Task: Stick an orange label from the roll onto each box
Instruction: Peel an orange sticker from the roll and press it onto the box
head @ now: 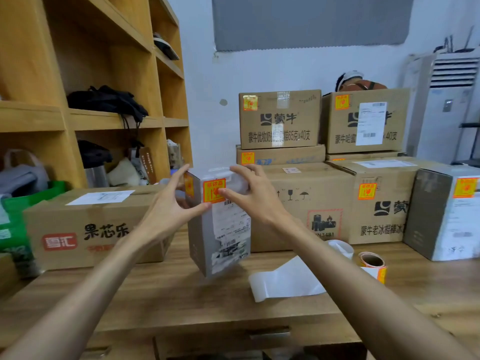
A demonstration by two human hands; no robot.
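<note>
A small grey box (220, 237) with a white shipping slip stands tilted on one bottom corner on the wooden table (181, 294). An orange label (211, 189) sits at the top of its front face, and a second one shows on its left side. My left hand (168, 206) grips the box's left edge, thumb on the front just below the label. My right hand (250, 193) curls over the top right corner, its thumb pressing on the label. The orange label roll (372, 262) lies on the table to the right, apart from both hands.
A strip of white backing paper (283, 281) lies beside the roll. A long cardboard box (85, 229) stands at the left. Several labelled cardboard boxes (280, 120) are stacked behind and to the right. Wooden shelves (78, 118) rise on the left.
</note>
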